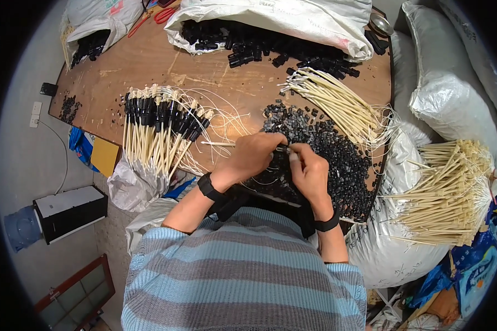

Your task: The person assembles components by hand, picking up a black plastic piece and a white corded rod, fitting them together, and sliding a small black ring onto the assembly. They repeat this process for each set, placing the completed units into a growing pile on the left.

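My left hand (252, 157) is closed around a thin pale stick (218, 144), whose white-tipped end points left. At its other end a dark piece shows between my hands, mostly covered by fingers. My right hand (310, 172) pinches there with thumb and forefinger; the small thing it grips is too hidden to name. Beneath and beside both hands spreads a heap of small black plastic pieces (345, 165). To the left lies a bundle of pale sticks with black sleeves (154, 118), thin white strings trailing from it. Plain pale sticks (337, 107) lie at the far right.
An open white sack (276, 14) spills black tubular parts (254, 55) at the table's (149, 60) back. Another sack (113, 16) and red-handled scissors (164, 15) are at the far left. Full white sacks (447, 88) and more pale sticks (447, 193) crowd the right side.
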Demonstrator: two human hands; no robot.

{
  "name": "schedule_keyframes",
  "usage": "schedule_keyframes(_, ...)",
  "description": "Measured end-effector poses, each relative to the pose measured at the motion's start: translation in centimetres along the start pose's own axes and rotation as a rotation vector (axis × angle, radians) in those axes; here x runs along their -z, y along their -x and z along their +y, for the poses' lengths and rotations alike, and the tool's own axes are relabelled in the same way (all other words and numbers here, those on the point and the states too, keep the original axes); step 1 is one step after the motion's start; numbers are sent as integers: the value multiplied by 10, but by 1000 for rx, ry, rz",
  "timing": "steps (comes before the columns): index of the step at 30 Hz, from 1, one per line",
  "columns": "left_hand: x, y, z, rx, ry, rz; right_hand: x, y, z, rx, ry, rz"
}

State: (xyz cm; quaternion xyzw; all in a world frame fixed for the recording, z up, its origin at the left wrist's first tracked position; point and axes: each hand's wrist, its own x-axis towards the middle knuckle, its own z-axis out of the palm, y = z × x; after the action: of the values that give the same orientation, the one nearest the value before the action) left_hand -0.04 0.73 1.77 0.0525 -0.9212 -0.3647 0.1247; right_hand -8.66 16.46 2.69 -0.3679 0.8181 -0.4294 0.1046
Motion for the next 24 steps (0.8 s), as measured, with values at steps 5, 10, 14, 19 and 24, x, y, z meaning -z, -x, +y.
schedule_keyframes(5,6,-6,6,66,161,-153,0,2,3,124,-14,-123)
schedule_keyframes(10,6,-8,5,-27,252,33,-1,4,3,61,108,-55)
schedule_keyframes(14,2,-6,7,-63,219,140,-3,6,1,74,120,-37)
schedule_keyframes(19,2,-4,-4,72,509,136,1,6,-3,112,91,21)
schedule_keyframes(24,7,-2,-3,-163,341,208,-3,5,-6,111,8,31)
